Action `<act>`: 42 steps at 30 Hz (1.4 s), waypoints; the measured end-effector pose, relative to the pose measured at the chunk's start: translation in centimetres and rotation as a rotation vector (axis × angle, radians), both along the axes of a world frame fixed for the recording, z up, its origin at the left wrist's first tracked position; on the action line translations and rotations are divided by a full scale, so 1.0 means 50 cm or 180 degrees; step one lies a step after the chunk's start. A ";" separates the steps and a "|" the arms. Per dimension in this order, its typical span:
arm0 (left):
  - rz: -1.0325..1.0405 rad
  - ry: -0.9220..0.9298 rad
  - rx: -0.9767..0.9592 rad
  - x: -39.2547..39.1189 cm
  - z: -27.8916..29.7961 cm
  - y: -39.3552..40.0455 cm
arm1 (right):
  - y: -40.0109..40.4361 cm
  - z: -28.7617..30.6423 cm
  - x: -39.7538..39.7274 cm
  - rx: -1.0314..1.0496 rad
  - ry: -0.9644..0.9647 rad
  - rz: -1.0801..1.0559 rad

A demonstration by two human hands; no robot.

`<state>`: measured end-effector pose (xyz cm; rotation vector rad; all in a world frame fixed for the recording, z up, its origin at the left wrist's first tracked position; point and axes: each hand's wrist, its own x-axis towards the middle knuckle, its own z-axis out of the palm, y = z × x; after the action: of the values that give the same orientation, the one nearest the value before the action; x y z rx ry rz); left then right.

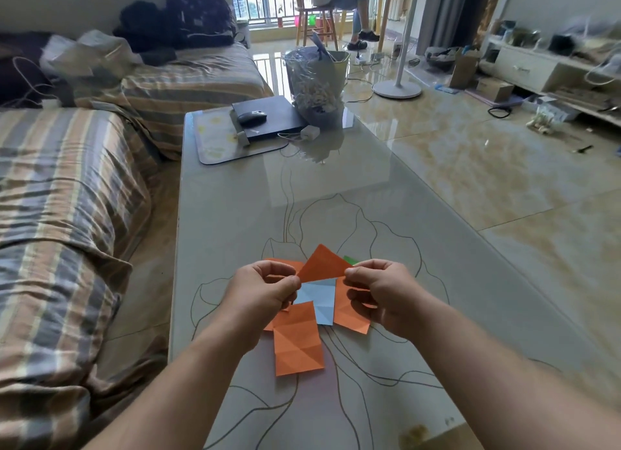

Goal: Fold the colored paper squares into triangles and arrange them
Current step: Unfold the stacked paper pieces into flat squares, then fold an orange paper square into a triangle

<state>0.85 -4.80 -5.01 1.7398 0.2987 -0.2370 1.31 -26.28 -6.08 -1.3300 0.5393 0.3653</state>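
Both hands pinch the orange triangle [322, 263] above the table [235, 214] — left hand [265, 290], right hand [376, 291] at opposite corners. Paper looks light, floppy, crease-prone — grip the tips, keep it taut.

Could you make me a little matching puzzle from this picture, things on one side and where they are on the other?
Things:
1. orange triangle
2. light blue square
3. computer mouse
4. orange square

Places:
a. on the dark box at the table's far end
b. nearest the person, flat on the table
c. pinched between both hands
d. flat under the raised paper

Pairs: 1-c, 2-d, 3-a, 4-b
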 end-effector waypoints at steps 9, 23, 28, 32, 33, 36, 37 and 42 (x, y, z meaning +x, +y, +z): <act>0.0097 -0.0055 0.0111 0.052 -0.032 0.001 | 0.012 -0.001 0.084 -0.0264 -0.0053 0.0033; -0.0042 -0.0847 0.1587 0.186 -0.071 0.085 | 0.079 -0.043 0.233 -0.2821 -0.1167 0.0597; -0.0501 -0.0685 0.2162 0.158 -0.111 0.115 | 0.068 -0.080 0.262 -0.3003 -0.1028 0.0611; -0.0951 -0.0894 0.2722 0.145 -0.125 0.116 | 0.063 -0.080 0.273 -0.3173 -0.0952 0.0840; -0.1065 -0.0881 0.2856 0.142 -0.126 0.116 | 0.062 -0.081 0.271 -0.3391 -0.0971 0.0998; -0.1286 -0.0788 0.3060 0.128 -0.131 0.120 | 0.061 -0.083 0.241 -0.4451 -0.1072 0.1532; -0.1315 -0.0801 0.3063 0.124 -0.133 0.122 | 0.062 -0.082 0.227 -0.4698 -0.1145 0.1727; -0.1321 -0.0891 0.3115 0.108 -0.138 0.125 | 0.082 -0.082 0.195 -0.4629 -0.0743 0.2732</act>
<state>6.27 1.42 -11.90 2.7677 -0.2094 -0.1429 11.04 -22.15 -10.17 -2.9776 -0.1124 0.5122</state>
